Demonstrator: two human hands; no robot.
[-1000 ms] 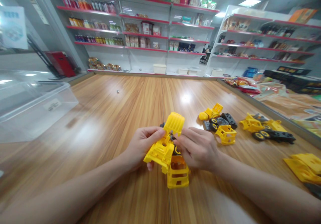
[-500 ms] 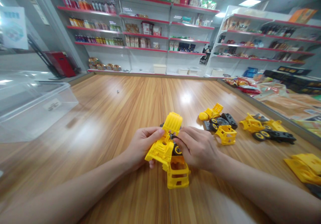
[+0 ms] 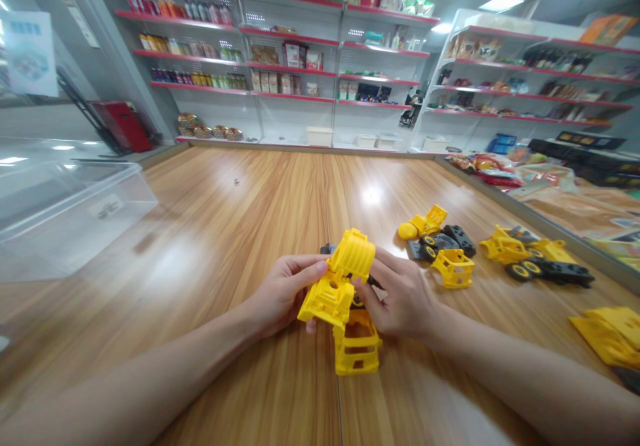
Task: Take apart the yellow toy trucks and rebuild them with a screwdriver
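My left hand [image 3: 291, 291] is closed on a yellow toy truck part [image 3: 327, 301], its thumb pressed on the upper edge. Joined to or touching that part is a ribbed yellow bucket-like piece [image 3: 353, 254], tilted up. My right hand [image 3: 400, 293] pinches at the right side of the same part, partly covering a dark piece; what exactly its fingertips grip is hidden. Below, a yellow toy cab frame [image 3: 357, 351] lies on the table, close under the held part. A black wheel shows partly between the hands.
On the wooden table [image 3: 260, 206], to the right, lie toy trucks in parts: one group with a yellow cab [image 3: 454, 269], another with a black chassis [image 3: 565, 271], and yellow pieces [image 3: 607, 333]. A clear plastic bin [image 3: 75, 226] stands left. Stocked shelves [image 3: 290, 69] line the back.
The ribbed yellow piece has tipped and shifted slightly right and down. Both hands have moved a little to the right with the held part; the right fingers now sit partly behind the ribbed piece.
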